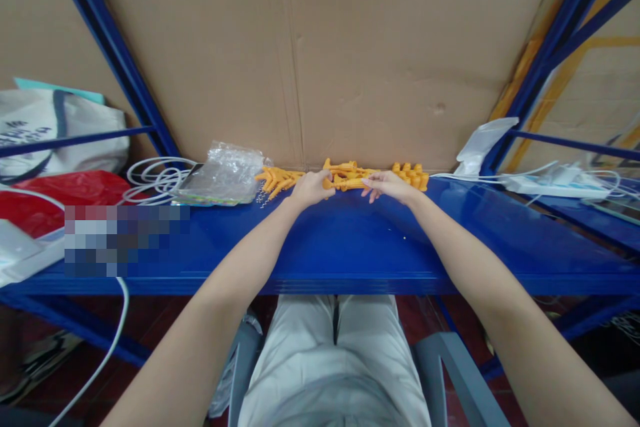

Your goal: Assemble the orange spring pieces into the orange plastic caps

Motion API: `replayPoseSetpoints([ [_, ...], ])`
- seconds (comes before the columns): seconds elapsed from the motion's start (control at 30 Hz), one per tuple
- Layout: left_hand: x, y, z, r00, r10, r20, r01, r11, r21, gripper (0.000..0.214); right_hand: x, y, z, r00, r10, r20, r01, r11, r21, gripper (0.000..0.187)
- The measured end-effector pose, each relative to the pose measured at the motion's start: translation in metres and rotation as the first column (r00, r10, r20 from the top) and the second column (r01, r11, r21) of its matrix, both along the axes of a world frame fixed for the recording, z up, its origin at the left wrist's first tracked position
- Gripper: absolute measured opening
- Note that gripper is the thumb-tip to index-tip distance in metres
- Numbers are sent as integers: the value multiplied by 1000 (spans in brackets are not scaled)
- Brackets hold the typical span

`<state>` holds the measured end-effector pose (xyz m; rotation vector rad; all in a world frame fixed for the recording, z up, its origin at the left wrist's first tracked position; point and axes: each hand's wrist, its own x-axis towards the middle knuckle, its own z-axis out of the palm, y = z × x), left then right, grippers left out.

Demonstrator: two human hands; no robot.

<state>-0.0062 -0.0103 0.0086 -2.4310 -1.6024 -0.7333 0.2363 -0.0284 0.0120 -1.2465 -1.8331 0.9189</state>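
Orange plastic parts lie in a row along the back of the blue tabletop. My left hand (311, 188) is closed, thumb and fingers around one end of an orange plastic part (350, 183). At that part's other end, my right hand (387, 185) pinches with thumb and forefinger, its other fingers hanging loosely below. Left of my left hand sits a pile of thin, branching orange pieces (277, 179). Beyond my right hand are orange knobbed pieces (413, 175), standing close together. My fingers hide some of the held part, so its full shape does not show.
A cardboard panel (350, 67) rises behind the parts. Clear plastic bags (227, 173) and coiled white cable (157, 180) lie to the left, near a red bag (75, 193). White power strips (555, 181) sit at right. Blue metal posts (113, 47) frame the bench.
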Motion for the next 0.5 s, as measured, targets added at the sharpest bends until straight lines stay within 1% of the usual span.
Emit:
replayPoseSetpoints([
  [0.1, 0, 1, 0, 1000, 6, -10, -6, 1000, -13, 38, 0, 1, -2, 1000, 14, 19, -14, 1000, 2, 34],
  [0.2, -1, 2, 1, 1000, 1, -3, -1, 1000, -14, 38, 0, 5, -4, 999, 1, 46, -2, 1000, 16, 28],
  [0.3, -2, 2, 1, 1000, -6, 23, 6, 1000, -5, 37, -1, 11, -8, 998, -5, 56, 0, 995, 97, 23],
  [0.4, -2, 3, 1, 999, -9, 45, 9, 1000, -6, 35, 0, 16, -12, 1000, 15, 21, -19, 981, 194, 32],
  [0.5, -2, 2, 1, 999, -20, 51, 20, 1000, -6, 35, 3, 19, -14, 999, 31, 34, -38, 976, 216, 29],
])
